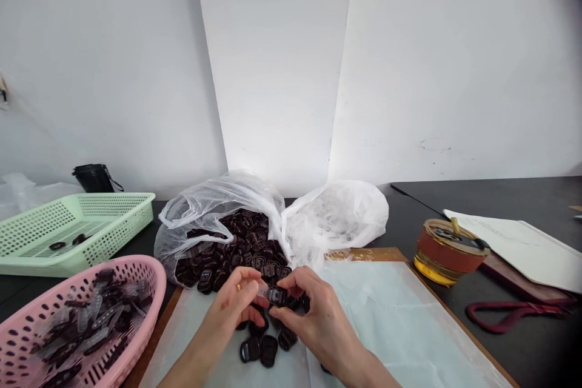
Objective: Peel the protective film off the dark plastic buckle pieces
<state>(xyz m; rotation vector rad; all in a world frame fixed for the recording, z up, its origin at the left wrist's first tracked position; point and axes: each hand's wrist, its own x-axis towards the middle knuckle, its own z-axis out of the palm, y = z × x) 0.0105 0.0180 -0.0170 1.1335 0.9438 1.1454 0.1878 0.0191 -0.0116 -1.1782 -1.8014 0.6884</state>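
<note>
Dark buckle (pixel 277 296), head view: held just above the pale sheet (pixel 391 315), low and near the centre, between 2 bare hands. The right hand (pixel 316 309) pinches it, thumb below and index finger above, the gap closed to the thickness of the piece. The left hand (pixel 234 303), similarly closed, grips a translucent strip (pixel 262 293) at the buckle's left edge; whether the strip has entered the buckle cannot be told. Fingertip grips probably leave the meeting edges visible.

Loose buckles (pixel 268 351) lie beneath and in front of the hands. Behind them, a clear bag (pixel 218 191) opens toward the person and spills a dark heap (pixel 248 230), presumably for short reaches. Beside it on the right is a white bag (pixel 341 212), its contents indistinct.

At left, a pink basket (pixel 157 276) holds mixed dark and translucent pieces; a green basket (pixel 130 221) behind it holds a few dark ones. At right on the worktop (pixel 536 197), a tape roll (pixel 450 251) and dark-red scissors (pixel 495 318) stand apart, perhaps to free the sheet.
</note>
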